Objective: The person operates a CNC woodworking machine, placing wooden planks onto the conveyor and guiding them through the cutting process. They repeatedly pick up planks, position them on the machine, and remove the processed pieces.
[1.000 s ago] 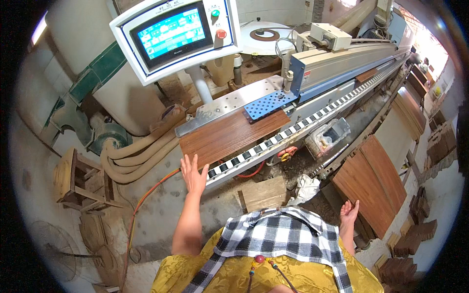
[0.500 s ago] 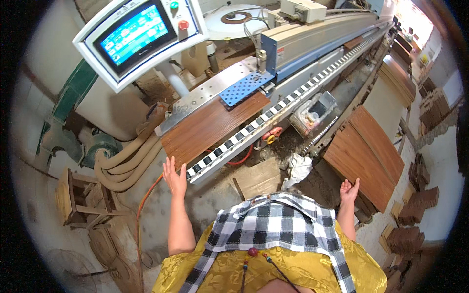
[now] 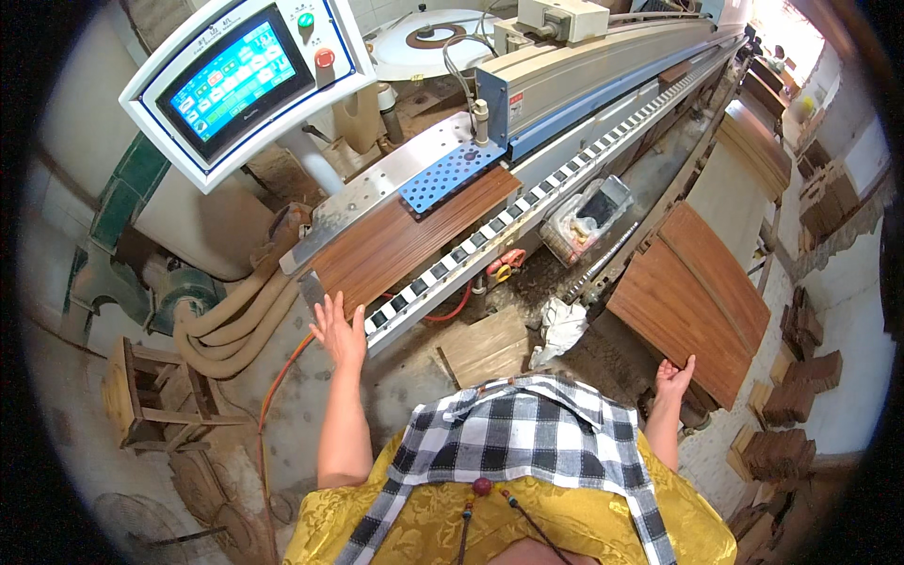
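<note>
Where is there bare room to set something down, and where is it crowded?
The concrete floor between left forearm and pale board looks bare, as does the light grey surface between the brown panels and stacked boards. Crowded: beside the black-and-white track, where a plastic tub and crumpled white item lie.

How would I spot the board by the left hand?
Find the long machine running toward the upper right. At its near end, just beyond the left hand, lies a brown board. Unlike boards by the right hand, it runs partly beneath a blue perforated plate.
</note>
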The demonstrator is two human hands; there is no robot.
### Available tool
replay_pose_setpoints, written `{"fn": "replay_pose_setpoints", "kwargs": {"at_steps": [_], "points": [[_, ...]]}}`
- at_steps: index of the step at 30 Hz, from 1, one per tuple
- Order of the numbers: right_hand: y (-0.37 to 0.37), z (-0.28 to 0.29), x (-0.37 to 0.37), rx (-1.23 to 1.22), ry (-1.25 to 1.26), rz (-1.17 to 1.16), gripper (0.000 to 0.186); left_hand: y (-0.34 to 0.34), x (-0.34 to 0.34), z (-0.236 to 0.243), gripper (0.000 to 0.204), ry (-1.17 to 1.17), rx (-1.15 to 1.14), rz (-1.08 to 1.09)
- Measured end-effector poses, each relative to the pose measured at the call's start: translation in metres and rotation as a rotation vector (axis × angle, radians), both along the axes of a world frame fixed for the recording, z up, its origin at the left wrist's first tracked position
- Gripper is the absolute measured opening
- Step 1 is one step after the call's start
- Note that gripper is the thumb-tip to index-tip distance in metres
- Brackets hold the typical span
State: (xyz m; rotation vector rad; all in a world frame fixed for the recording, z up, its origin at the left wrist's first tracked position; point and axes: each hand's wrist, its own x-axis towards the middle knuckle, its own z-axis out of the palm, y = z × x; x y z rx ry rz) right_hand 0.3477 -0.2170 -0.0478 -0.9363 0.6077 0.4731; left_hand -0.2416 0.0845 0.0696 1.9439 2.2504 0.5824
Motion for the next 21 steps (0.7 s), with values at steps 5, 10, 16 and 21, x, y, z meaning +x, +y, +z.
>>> {"fn": "replay_pose_setpoints", "kwargs": {"at_steps": [5,10,16,21], "points": [[-0.008,-0.006,0.01,0.013,0.004,-0.035,0.037,0.017,0.042,-0.002,0.055,0.008,0.002,-0.011],[-0.016,-0.01,0.018,0.069,-0.029,-0.014,0.034,0.035,0.077,-0.014,0.059,-0.027,0.061,-0.068],[-0.024,0.022,-0.011,0.17,-0.171,0.231,0.023,0.025,0.077,-0.003,0.059,-0.152,0.076,-0.239],[-0.016,0.039,-0.041,0.282,-0.159,0.399,0.019,-0.009,0.057,0.001,0.056,-0.201,0.106,-0.273]]}}
